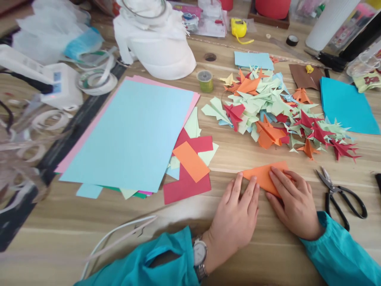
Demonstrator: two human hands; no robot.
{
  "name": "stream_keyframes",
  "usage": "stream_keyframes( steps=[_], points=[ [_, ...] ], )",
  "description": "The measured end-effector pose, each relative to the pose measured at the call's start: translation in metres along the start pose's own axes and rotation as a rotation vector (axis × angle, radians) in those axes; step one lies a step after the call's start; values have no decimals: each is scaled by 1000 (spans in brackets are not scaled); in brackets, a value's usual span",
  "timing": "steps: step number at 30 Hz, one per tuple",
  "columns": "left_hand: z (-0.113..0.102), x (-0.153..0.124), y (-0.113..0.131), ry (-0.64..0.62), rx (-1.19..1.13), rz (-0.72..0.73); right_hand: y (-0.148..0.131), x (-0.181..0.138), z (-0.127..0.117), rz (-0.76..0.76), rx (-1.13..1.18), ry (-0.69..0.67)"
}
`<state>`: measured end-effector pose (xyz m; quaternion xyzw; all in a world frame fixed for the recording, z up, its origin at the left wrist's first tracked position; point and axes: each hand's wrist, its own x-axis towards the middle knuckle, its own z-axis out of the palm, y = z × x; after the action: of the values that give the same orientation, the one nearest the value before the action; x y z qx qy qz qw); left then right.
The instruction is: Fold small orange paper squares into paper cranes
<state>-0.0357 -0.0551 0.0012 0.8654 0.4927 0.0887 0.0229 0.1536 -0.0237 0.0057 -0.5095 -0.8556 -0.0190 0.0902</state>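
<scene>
A folded piece of orange paper lies on the wooden table in front of me. My right hand rests flat on its right part, fingers stretched out and pressing it down. My left hand has its fingers extended, with the tips at the paper's left corner and lower edge. Black-handled scissors lie beside my right hand with the blades slightly apart. Beyond the paper is a heap of small folded paper planes in pale green, orange, red and blue.
Large light-blue sheets lie stacked at left, with red strips and an orange strip beside them. A thread spool, a white cap, a yellow tape measure and blue paper stand farther back.
</scene>
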Motion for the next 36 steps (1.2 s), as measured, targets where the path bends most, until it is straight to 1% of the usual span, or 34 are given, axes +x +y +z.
stream_keyframes(
  steps=[4, 10, 36],
  points=[
    [0, 0, 0, 10, -7, 2, 0, 0, 0, -4, 11, 6],
    [3, -3, 1, 68, -1, 30, 0, 0, 0, -3, 21, 10],
    [4, -1, -1, 28, -55, 26, 1, -1, 1, -13, 36, 7]
  ],
)
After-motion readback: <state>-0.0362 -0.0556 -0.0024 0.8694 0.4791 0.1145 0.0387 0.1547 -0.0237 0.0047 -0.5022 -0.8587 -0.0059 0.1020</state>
